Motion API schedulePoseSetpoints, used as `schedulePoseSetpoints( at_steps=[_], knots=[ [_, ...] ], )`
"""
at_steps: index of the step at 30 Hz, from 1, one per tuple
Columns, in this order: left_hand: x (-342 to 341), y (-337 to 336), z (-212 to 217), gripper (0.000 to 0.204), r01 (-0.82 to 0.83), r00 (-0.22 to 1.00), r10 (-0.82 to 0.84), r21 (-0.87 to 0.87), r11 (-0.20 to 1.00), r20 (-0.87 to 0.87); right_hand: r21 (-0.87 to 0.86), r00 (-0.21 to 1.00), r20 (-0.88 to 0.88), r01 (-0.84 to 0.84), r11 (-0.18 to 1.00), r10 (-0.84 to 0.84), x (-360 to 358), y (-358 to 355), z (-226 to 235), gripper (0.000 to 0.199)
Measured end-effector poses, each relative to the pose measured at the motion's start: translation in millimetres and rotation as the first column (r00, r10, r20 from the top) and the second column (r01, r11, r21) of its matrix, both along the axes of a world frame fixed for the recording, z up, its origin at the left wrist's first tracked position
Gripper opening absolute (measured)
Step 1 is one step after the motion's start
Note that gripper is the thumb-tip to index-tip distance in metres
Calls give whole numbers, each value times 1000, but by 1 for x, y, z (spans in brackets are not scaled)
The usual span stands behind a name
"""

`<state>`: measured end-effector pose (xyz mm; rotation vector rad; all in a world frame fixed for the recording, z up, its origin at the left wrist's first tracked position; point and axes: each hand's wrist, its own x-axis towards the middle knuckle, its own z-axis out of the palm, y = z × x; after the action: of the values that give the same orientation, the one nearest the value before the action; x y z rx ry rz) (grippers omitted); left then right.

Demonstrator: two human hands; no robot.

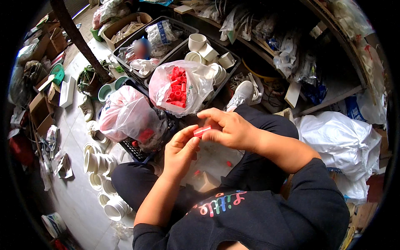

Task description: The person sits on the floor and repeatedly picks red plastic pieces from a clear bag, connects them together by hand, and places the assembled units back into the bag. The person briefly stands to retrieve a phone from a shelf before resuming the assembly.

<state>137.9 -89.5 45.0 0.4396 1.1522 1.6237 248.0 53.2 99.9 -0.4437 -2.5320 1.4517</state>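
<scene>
Over my lap, a small red plastic tube piece [202,131] with a pale streak along it is held between my two hands. My right hand [229,129] pinches its right end between thumb and fingers. At the left end, the fingertips of my left hand [181,146] close on the piece. Just beyond my hands stands a clear plastic bag [200,87], open at the top, with many similar red pieces [178,88] in it. To its left a fuller whitish bag [127,110] rests on a dark plastic crate [139,153], with some red showing through.
Black crates hold white pipe fittings [198,42] and bagged goods [160,35] at the back. White fittings [100,163] line the tiled floor on my left. A large white sack [339,139] lies to my right, below a loaded shelf [258,43]. Small red bits [228,163] lie between my legs.
</scene>
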Motion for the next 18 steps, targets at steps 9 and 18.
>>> schedulePoseSetpoints(
  at_steps=[9,18],
  knots=[
    [1,0,-5,26,-6,999,6,-21,1000,39,17,998,25,53,998,-53,-3,-2,12,28],
    [5,5,-4,26,-101,989,101,-9,995,107,229,994,-66,-69,971,86,2,-2,-3,31]
  ],
)
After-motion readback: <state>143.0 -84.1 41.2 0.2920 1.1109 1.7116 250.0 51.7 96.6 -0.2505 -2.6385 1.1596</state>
